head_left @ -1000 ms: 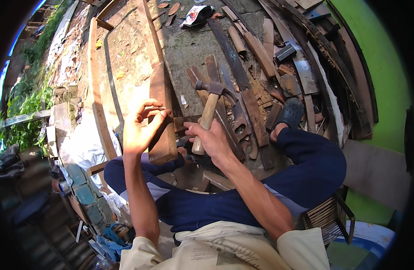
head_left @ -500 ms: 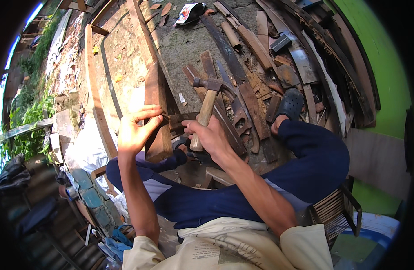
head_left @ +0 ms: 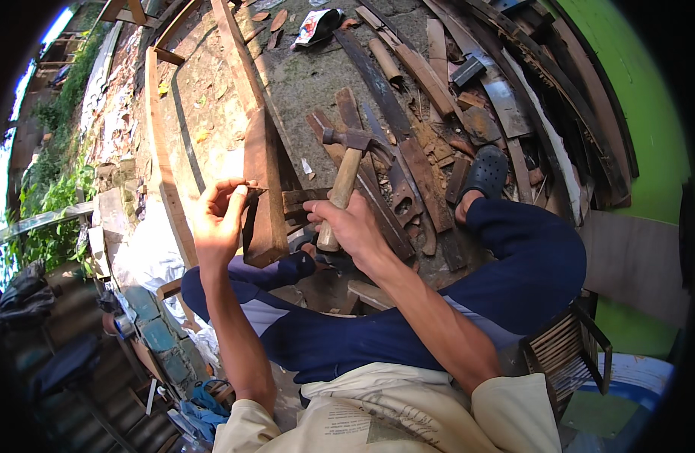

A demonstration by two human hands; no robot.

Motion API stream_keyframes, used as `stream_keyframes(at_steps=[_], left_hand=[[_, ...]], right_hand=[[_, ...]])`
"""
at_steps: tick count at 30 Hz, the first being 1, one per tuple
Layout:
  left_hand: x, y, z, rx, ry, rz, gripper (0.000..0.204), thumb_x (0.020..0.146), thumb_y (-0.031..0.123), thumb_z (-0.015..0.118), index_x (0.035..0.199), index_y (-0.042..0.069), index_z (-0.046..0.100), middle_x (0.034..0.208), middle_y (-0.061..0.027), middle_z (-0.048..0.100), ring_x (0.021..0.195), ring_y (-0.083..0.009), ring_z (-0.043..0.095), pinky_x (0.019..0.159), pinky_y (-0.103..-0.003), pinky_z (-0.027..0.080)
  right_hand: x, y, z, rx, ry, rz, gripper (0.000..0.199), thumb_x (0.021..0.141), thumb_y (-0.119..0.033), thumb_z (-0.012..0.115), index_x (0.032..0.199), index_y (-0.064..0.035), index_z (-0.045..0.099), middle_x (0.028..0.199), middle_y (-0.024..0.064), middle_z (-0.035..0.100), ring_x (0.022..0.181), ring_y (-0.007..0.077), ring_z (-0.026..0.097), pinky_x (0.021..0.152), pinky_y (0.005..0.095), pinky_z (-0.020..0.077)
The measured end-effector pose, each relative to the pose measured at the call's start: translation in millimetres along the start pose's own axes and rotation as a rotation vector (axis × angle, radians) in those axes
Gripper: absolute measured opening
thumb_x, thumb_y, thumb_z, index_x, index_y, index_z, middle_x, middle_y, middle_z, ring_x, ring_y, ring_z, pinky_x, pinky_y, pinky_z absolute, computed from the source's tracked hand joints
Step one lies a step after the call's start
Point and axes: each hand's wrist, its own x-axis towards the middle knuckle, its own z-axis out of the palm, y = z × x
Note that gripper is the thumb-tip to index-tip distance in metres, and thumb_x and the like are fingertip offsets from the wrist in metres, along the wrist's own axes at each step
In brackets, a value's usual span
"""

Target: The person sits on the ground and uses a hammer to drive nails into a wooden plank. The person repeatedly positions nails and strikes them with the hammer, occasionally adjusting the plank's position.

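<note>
My left hand (head_left: 218, 226) is raised at the left side of a thick wooden beam (head_left: 267, 226). Its thumb and forefinger pinch a thin dark nail (head_left: 258, 187), which points right across the beam's upper face. Whether the nail touches the wood I cannot tell. Wrapped round the wooden handle of a claw hammer (head_left: 346, 180) is my right hand (head_left: 356, 232), just right of the beam. The hammer's metal head is up and away from me, above the scrap wood. A handsaw (head_left: 402, 198) lies on the ground beyond it.
Long timber, including a pale rail (head_left: 160, 143), runs away at the left. Scrap boards (head_left: 427, 177) and offcuts litter the ground at the right, near my clog-shod foot (head_left: 487, 172). A printed packet (head_left: 317, 29) lies far off. A slatted chair (head_left: 566, 359) stands at lower right.
My left hand has drawn slightly left and turned, so the nail in its fingertips now shows more clearly. The right hand and hammer have hardly moved.
</note>
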Motion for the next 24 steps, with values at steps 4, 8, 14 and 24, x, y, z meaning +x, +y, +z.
stream_keyframes(at_steps=[4, 8, 14, 24], left_hand=[[-3.6, -9.6, -2.5, -0.049, 0.062, 0.120, 0.015, 0.103, 0.001, 0.058, 0.117, -0.002, 0.063, 0.103, -0.0144, 0.075, 0.100, -0.0183, 0.072, 0.093, -0.031, 0.055], [-6.1, -13.0, 4.9, -0.057, 0.076, 0.163, 0.016, 0.102, 0.000, 0.058, 0.117, -0.002, 0.063, 0.105, -0.0129, 0.074, 0.100, -0.0177, 0.071, 0.092, -0.031, 0.055], [-8.2, -13.5, 10.0, -0.048, 0.090, 0.173, 0.018, 0.100, 0.003, 0.063, 0.118, -0.002, 0.063, 0.103, -0.0103, 0.074, 0.098, -0.0143, 0.069, 0.089, -0.028, 0.055], [-8.5, -22.8, 13.9, -0.284, 0.060, 0.081, 0.013, 0.099, 0.002, 0.065, 0.110, -0.004, 0.066, 0.102, -0.0121, 0.075, 0.099, -0.0163, 0.071, 0.092, -0.029, 0.055]], right_hand=[[0.2, 2.4, 1.8, 0.033, 0.024, -0.008, 0.041, 0.092, -0.020, 0.067, 0.118, 0.0103, 0.056, 0.114, 0.0206, 0.071, 0.098, 0.0208, 0.070, 0.081, 0.0330, 0.0578], [0.1, 0.8, 1.5, 0.015, 0.002, -0.007, 0.039, 0.092, -0.018, 0.066, 0.118, 0.0094, 0.055, 0.115, 0.0206, 0.071, 0.098, 0.0211, 0.070, 0.082, 0.0333, 0.0578], [-8.6, -11.2, 4.1, 0.011, -0.038, -0.006, 0.039, 0.093, -0.018, 0.066, 0.119, 0.0076, 0.053, 0.116, 0.0207, 0.070, 0.100, 0.0213, 0.070, 0.082, 0.0338, 0.0576], [-11.5, -17.2, 8.9, 0.008, -0.055, -0.005, 0.040, 0.094, -0.018, 0.064, 0.121, 0.0091, 0.051, 0.119, 0.0218, 0.069, 0.101, 0.0218, 0.069, 0.084, 0.0336, 0.0572]])
